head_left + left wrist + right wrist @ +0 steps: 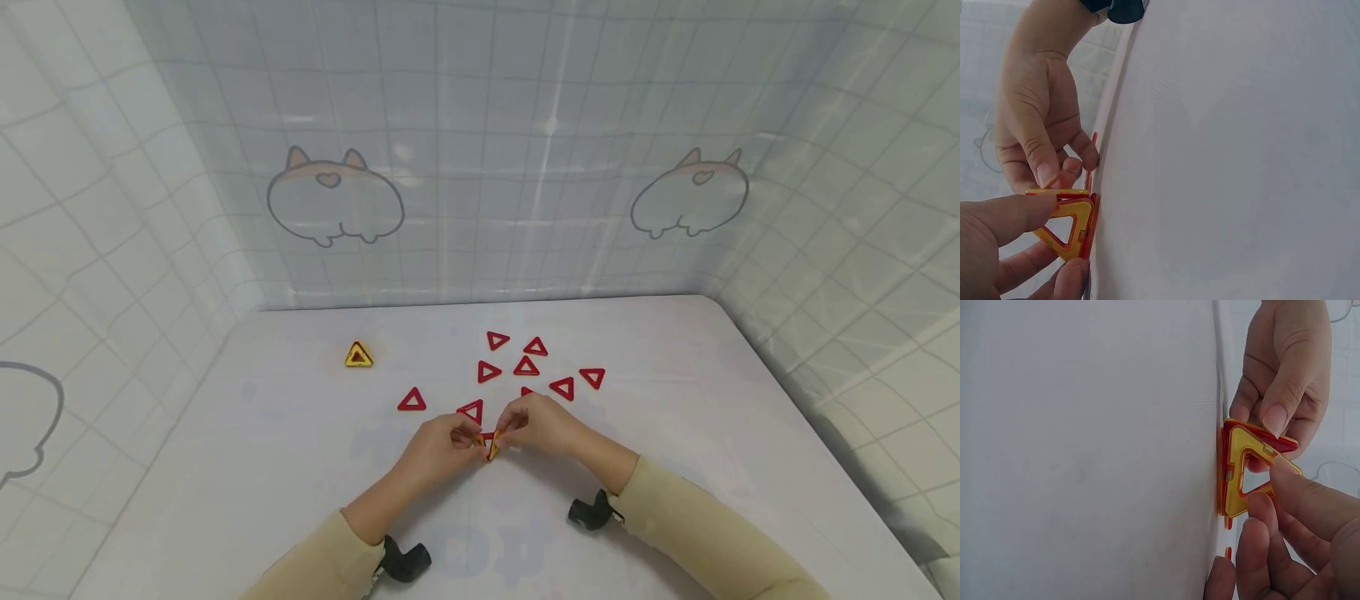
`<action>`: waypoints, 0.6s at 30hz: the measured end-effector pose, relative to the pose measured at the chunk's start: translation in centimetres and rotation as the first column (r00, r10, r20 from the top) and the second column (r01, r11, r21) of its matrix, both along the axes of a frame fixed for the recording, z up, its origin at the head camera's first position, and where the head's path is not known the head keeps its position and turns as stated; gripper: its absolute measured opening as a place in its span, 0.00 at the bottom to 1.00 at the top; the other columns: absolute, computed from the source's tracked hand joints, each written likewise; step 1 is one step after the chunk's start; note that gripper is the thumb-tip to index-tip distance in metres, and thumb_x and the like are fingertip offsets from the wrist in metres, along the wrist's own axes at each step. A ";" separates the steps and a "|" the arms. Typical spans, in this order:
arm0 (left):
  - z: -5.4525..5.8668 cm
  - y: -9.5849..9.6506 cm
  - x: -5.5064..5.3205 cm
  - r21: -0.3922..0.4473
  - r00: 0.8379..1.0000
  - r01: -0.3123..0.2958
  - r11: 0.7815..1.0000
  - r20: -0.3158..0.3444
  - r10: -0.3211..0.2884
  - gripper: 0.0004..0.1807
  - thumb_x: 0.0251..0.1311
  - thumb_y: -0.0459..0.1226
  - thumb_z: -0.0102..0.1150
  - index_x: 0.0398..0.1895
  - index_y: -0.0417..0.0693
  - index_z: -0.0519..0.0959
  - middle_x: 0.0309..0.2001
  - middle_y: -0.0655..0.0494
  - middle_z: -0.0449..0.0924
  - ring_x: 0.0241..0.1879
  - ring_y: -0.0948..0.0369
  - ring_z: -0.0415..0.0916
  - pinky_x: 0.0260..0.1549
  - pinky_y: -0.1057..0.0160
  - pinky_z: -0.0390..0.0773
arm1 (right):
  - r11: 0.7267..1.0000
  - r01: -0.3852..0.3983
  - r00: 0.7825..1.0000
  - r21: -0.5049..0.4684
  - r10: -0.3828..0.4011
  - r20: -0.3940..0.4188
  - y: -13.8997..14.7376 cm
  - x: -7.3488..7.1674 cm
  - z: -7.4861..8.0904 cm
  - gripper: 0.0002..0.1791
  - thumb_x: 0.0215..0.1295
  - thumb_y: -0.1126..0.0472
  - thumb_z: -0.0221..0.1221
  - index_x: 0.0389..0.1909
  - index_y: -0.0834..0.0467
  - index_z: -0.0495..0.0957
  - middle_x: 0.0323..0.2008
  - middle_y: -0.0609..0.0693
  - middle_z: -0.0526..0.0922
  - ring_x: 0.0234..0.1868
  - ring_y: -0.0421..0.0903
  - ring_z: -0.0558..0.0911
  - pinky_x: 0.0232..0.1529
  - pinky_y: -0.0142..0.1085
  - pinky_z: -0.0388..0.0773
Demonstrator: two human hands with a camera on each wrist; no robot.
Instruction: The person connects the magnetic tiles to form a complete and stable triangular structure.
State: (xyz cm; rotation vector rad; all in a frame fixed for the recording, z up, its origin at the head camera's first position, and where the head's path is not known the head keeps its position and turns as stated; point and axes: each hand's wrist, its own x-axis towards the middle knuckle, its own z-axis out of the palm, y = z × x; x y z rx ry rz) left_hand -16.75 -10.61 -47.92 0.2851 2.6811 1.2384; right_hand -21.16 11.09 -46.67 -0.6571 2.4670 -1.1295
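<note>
My left hand (442,442) and right hand (536,423) meet low over the table around a small group of triangular magnetic tiles. The right thumb and fingers pinch a tilted yellow triangle tile (1235,444), its open centre showing in the right wrist view. With its thumb and fingers, the left hand grips an orange triangle tile (1083,215) joined to it at an edge. A red triangle tile (487,436) lies beneath them, partly hidden by the fingers. Close beyond the left fingertips is another red triangle tile (471,410).
Several red triangle tiles lie scattered beyond the hands, such as one at the right (592,377) and one at the left (412,400). Farther back on the left sits a yellow triangular piece (358,355). A gridded curtain (480,167) surrounds the white table (262,467).
</note>
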 end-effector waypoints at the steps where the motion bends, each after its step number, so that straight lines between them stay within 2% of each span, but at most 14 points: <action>1: 0.0 0.0 0.0 0.003 1.000 -0.001 1.000 0.002 0.001 0.14 0.54 0.43 0.75 0.40 0.50 0.83 0.34 0.63 0.80 0.36 0.63 0.77 0.39 0.62 0.81 | 1.000 0.003 1.000 0.002 -0.003 0.002 0.0 0.0 0.0 0.05 0.57 0.58 0.73 0.32 0.49 0.86 0.26 0.40 0.84 0.28 0.43 0.80 0.31 0.36 0.80; 10: 0.0 0.0 0.0 0.005 1.000 -0.005 1.000 0.019 0.005 0.17 0.54 0.43 0.75 0.43 0.46 0.82 0.37 0.59 0.80 0.37 0.62 0.77 0.41 0.61 0.82 | 1.000 -0.016 1.000 -0.003 0.017 0.008 -0.1 0.0 0.2 0.04 0.58 0.60 0.72 0.33 0.50 0.86 0.27 0.40 0.84 0.28 0.42 0.80 0.32 0.34 0.79; 13: 0.3 0.3 0.2 -0.003 0.999 -0.027 1.000 0.031 0.027 0.19 0.53 0.43 0.76 0.44 0.45 0.82 0.39 0.56 0.79 0.38 0.60 0.77 0.41 0.60 0.82 | 0.999 -0.033 0.999 -0.018 0.033 -0.004 -0.1 0.0 0.3 0.05 0.58 0.60 0.72 0.34 0.51 0.86 0.27 0.40 0.84 0.29 0.41 0.80 0.32 0.33 0.80; 18: 0.5 1.2 0.4 -0.042 0.997 -0.064 0.997 0.029 0.065 0.25 0.50 0.47 0.78 0.45 0.43 0.79 0.37 0.55 0.74 0.36 0.59 0.72 0.35 0.62 0.79 | 0.999 -0.045 0.998 -0.031 0.044 -0.033 0.4 -0.2 0.7 0.05 0.59 0.62 0.71 0.34 0.53 0.86 0.29 0.40 0.84 0.31 0.41 0.80 0.34 0.33 0.80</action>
